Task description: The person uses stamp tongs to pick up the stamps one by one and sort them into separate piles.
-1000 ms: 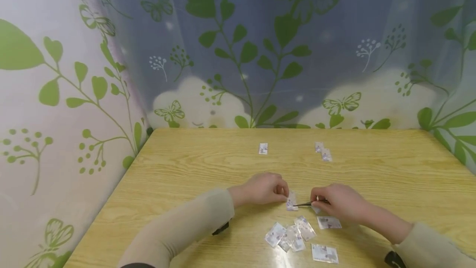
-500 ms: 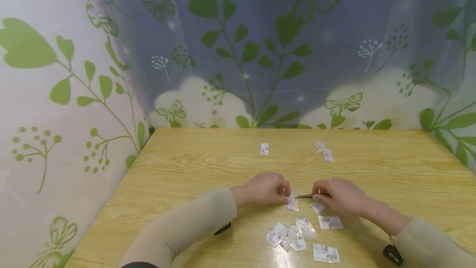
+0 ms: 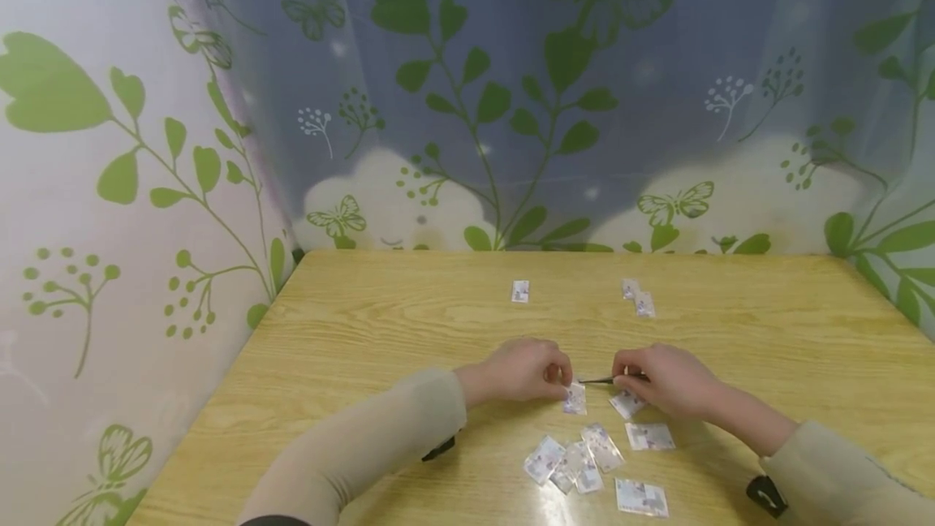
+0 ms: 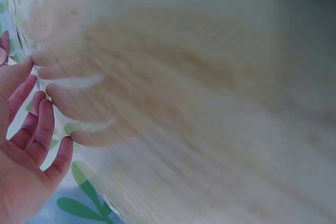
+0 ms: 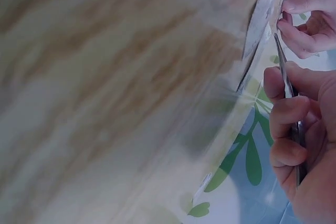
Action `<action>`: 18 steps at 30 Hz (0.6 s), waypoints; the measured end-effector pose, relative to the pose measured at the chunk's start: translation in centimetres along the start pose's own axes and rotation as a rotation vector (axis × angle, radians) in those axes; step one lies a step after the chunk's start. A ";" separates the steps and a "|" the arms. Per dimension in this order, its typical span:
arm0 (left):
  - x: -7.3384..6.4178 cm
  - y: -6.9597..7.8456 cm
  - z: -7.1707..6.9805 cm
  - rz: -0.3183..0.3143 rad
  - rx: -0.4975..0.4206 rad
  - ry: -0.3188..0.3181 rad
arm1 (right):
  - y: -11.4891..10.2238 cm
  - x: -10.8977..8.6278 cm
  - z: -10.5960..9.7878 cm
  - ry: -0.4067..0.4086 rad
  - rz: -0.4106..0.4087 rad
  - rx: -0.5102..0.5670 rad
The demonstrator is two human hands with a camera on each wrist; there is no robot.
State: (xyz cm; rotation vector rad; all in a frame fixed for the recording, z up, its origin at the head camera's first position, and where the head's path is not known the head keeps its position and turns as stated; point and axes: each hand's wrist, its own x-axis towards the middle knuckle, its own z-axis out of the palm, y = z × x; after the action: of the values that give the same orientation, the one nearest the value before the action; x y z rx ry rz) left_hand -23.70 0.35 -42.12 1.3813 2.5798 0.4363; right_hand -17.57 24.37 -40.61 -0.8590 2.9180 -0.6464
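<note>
Near the middle of the table, my left hand [image 3: 522, 369] pinches the upper left edge of a small shiny printed packet [image 3: 575, 400] between thumb and forefinger. Its other fingertips rest on the tabletop in the left wrist view. My right hand [image 3: 672, 380] grips a pair of dark metal tweezers [image 3: 599, 381], whose tips reach the packet's top edge. Whether the tips hold anything is too small to tell. In the right wrist view the tweezers [image 5: 286, 77] lie between thumb and fingers, pointing toward the left hand [image 5: 310, 27]. Another packet [image 3: 626, 405] lies partly beneath the right hand.
Closer to me, several similar packets [image 3: 544, 459] overlap in a loose group. Two more, one packet [image 3: 650, 436] and a lower packet [image 3: 641, 497], lie to the right. One packet [image 3: 520, 291] and an overlapping pair [image 3: 644, 303] sit farther back on the wooden table [image 3: 380, 307]. Patterned curtains [image 3: 453, 104] border it.
The tweezer tips have moved from the packet's lower part up to its top edge. My right hand has risen slightly, uncovering more of the packet beneath it. The left hand stays nearly still.
</note>
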 end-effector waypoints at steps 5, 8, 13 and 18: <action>0.1 0.0 -0.1 0.028 0.029 0.014 | 0.3 -0.2 -0.4 0.032 -0.008 -0.011; 0.1 0.2 0.0 0.052 0.032 0.026 | 0.8 -0.5 -1.0 0.043 0.002 -0.016; 0.5 1.1 -0.1 0.087 -0.029 0.012 | 2.1 -1.4 -2.7 0.051 0.050 -0.007; 1.5 2.3 -0.3 0.123 -0.070 -0.054 | 3.9 -1.8 -4.8 0.062 0.078 -0.032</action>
State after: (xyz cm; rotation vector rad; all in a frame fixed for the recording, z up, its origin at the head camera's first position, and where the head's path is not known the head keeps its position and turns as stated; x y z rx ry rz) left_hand -22.82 2.78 -41.10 1.5116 2.4222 0.4955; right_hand -18.75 30.18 -37.91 -0.7360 3.0074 -0.6340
